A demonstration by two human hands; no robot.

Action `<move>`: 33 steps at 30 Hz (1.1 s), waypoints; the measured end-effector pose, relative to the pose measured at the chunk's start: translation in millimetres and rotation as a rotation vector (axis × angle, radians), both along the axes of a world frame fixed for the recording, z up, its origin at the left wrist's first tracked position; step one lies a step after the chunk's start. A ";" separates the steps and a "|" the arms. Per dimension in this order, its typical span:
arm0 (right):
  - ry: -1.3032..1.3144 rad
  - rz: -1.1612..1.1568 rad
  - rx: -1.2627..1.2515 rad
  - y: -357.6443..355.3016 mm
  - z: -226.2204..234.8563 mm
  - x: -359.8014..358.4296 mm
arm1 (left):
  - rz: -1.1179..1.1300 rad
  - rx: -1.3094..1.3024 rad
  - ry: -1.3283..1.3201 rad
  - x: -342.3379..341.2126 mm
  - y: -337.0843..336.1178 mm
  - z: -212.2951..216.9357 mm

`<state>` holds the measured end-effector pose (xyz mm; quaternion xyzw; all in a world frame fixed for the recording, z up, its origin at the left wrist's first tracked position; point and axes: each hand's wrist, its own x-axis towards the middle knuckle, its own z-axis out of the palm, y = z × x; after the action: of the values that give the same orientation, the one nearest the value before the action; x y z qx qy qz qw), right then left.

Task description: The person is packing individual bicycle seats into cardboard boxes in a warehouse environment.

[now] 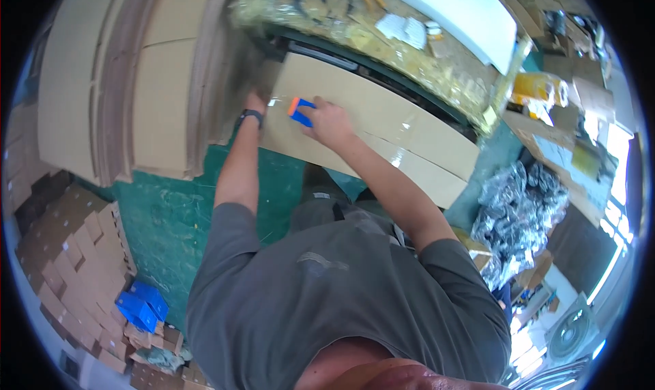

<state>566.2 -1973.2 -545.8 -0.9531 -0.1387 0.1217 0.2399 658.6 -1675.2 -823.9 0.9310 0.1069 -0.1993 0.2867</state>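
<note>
Right hand (330, 122) grip clenched on blue tape dispenser (300, 111) atop taped cardboard box (382, 127); left hand (256, 102) grip unclear.

One long cardboard box (372, 127) lies at the centre of the frame, with two hands on it: the left hand (256, 103) at its upper-left end and the right hand (329, 122) holding one blue-and-orange tape dispenser (300, 111). Two tall stacks of flat cardboard (102, 83) stand at the upper left. One blue package (141, 307) sits at the lower left among small brown boxes (68, 253) too many to count.
</note>
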 end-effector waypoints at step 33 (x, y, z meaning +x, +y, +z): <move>0.243 -0.112 -0.058 -645.7 -0.1 -394.2 | -0.520 0.242 -0.386 -328.7 -634.5 128.9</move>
<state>172.1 -2618.9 -545.9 -0.9441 -0.0517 0.2268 0.2337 330.0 -2309.6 -695.0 0.9748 -0.1674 -0.0717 0.1286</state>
